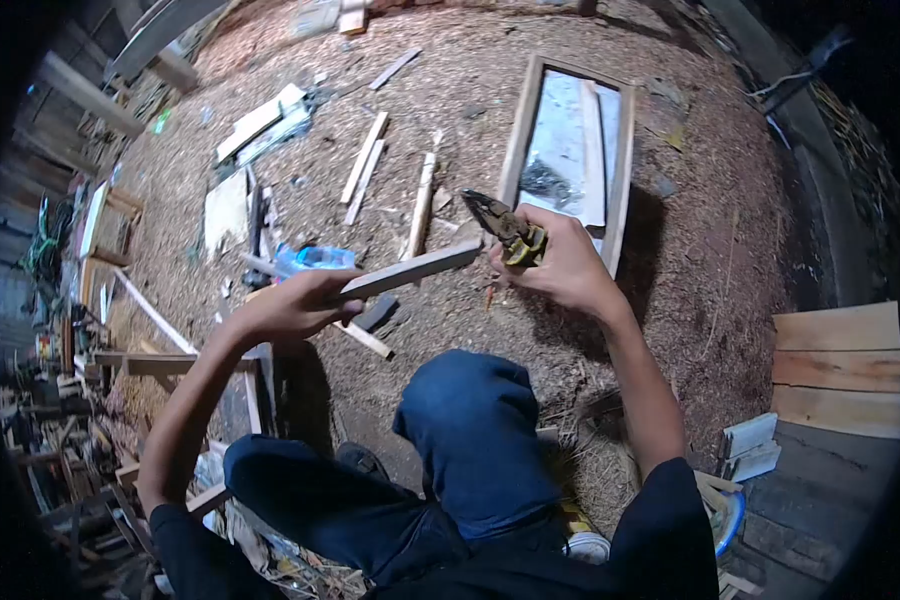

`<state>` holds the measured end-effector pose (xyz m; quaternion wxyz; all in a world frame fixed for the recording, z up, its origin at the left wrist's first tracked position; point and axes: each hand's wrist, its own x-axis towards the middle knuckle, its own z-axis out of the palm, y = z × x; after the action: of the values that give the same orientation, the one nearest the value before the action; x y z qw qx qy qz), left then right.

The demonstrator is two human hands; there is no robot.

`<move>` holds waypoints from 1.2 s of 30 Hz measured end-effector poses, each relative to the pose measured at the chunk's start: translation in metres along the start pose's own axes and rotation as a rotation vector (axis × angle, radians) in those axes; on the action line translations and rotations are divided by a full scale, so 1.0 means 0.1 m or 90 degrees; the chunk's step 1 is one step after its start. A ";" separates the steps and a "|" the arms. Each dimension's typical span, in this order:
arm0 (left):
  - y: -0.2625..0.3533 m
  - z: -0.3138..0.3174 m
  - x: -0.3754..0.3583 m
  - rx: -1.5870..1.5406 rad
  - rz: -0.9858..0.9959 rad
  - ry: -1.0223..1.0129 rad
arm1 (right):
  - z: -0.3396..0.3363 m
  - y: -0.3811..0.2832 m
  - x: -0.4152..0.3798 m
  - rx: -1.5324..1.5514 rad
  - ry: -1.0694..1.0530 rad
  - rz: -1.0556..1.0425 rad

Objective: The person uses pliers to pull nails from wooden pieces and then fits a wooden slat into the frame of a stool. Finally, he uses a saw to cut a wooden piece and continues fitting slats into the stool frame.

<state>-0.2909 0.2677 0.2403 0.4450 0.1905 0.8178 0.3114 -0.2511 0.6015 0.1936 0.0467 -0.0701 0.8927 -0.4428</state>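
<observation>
My left hand is closed around a narrow wooden strip, which slants up to the right across the middle of the view. In my right hand is a pair of pliers with dark metal jaws and yellow-and-black handles. The jaws point up and to the left, clear above the strip. The strip's right end comes right up to the fingertips of my right hand. Part of the strip is hidden behind my left fingers.
Wood shavings cover the ground. A wooden frame with a glassy panel lies beyond my right hand. Loose wood strips and a blue plastic bottle lie ahead. Planks stand at the right, and a wooden stand is at the left.
</observation>
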 end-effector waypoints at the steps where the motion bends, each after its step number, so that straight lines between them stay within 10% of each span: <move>1: -0.05 0.04 0.25 -0.046 0.055 -0.013 | -0.06 0.11 -0.04 -0.004 0.009 0.005; 9: 0.23 0.69 1.82 -0.060 0.339 0.194 | -0.25 0.71 -0.13 -0.060 0.264 0.210; 23: 0.88 1.21 2.52 0.204 0.300 0.586 | -0.14 1.21 0.09 -0.166 0.494 0.115; 36: -0.06 0.45 1.41 0.362 0.205 0.364 | -0.11 0.70 0.13 -0.384 0.443 0.112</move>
<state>-0.3279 0.3612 0.1322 0.0758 0.3366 0.9213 0.1793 -0.2713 0.6497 0.1439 -0.2403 0.1482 0.9467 -0.1549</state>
